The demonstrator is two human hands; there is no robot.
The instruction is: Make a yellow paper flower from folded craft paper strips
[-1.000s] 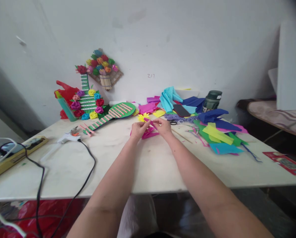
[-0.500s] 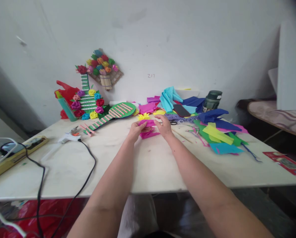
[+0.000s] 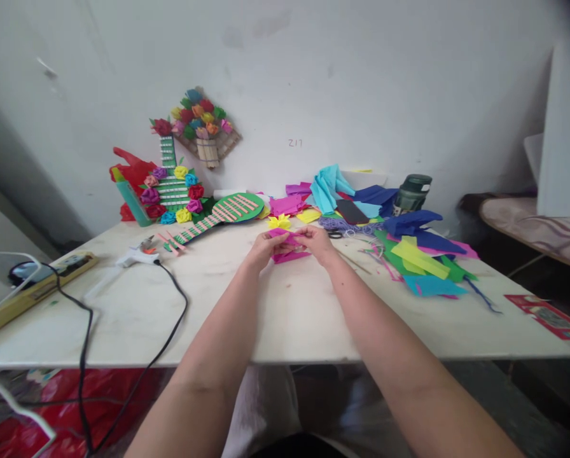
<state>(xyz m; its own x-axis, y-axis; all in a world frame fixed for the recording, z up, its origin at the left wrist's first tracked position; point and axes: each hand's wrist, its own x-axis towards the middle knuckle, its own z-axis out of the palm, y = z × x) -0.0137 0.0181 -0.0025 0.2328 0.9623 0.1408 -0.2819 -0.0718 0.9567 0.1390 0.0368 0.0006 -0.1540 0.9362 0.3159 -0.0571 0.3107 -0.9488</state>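
Between my two hands, over the middle of the table, is a piece of magenta crepe paper (image 3: pixel 285 238). My left hand (image 3: pixel 262 249) is closed on its left side, thumb on top. My right hand (image 3: pixel 316 243) pinches its right side, fingertips close to those of the left. A lower fold of magenta paper (image 3: pixel 292 256) shows beneath the fingers; whether it is the same piece I cannot tell. Just behind my hands lies a yellow paper flower (image 3: pixel 279 221). Black-handled scissors (image 3: pixel 334 234) lie right of my right hand, partly hidden.
A glue gun (image 3: pixel 139 256) with a black cord lies left, near a power strip (image 3: pixel 41 292). Behind stands a flower-trimmed green guitar shape (image 3: pixel 173 191); a second one (image 3: pixel 237 208) lies flat. Coloured paper (image 3: pixel 418 257), a phone (image 3: pixel 352 212) and a dark green bottle (image 3: pixel 411 193) are at right.
My right hand's fingers, raised and apart before, have come down and closed on the magenta paper. The hands are now nearer each other. The view has shifted slightly.
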